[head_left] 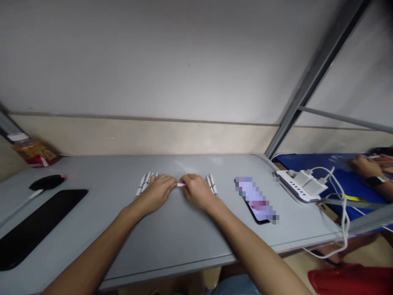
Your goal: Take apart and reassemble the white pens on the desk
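In the head view, my left hand and my right hand are close together over the middle of the grey table. Both are closed around opposite ends of one slim white pen, and only its short middle part shows between the fingers. Several similar white pens with dark bands lie side by side at my left hand, partly covered by it. A smaller group of white pens lies just right of my right hand. The fingertips are mostly hidden.
A phone with a lit screen lies right of my arms, near a white power strip with cables. At the left are a mouse, a black mat and a bottle. Another person's hand shows far right.
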Motion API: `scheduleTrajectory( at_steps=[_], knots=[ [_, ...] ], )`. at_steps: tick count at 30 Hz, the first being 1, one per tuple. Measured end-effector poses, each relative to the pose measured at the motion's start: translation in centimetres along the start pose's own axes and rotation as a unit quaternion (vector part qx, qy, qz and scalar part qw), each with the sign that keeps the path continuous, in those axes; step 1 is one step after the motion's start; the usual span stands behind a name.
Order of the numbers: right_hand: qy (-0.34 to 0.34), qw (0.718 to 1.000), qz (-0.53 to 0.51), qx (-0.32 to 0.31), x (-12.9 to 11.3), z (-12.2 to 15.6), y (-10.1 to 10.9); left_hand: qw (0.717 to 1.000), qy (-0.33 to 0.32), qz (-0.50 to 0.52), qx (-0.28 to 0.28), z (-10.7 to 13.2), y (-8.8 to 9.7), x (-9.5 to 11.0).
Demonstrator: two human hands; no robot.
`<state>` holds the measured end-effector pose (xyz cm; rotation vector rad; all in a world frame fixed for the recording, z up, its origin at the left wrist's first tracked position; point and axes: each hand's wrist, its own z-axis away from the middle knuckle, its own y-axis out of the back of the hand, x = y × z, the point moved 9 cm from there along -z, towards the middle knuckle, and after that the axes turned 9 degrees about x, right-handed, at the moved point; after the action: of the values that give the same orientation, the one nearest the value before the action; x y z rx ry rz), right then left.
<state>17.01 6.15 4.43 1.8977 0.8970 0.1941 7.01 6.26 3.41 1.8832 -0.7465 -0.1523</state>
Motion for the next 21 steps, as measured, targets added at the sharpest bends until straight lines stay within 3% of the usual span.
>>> scheduleTrajectory(
  at_steps=[15, 21],
  knots=[
    [-0.021, 0.993, -0.064, 0.092, 2.1, -0.1, 1.7, 1.000, 0.000, -0.002, 0.021, 0.1, 0.4, 0.6],
    [-0.085, 0.968, -0.202, 0.124, 3.8, -0.2, 2.5, 0.998, 0.036, -0.014, 0.047, -0.2, 1.7, -0.1]
  ],
)
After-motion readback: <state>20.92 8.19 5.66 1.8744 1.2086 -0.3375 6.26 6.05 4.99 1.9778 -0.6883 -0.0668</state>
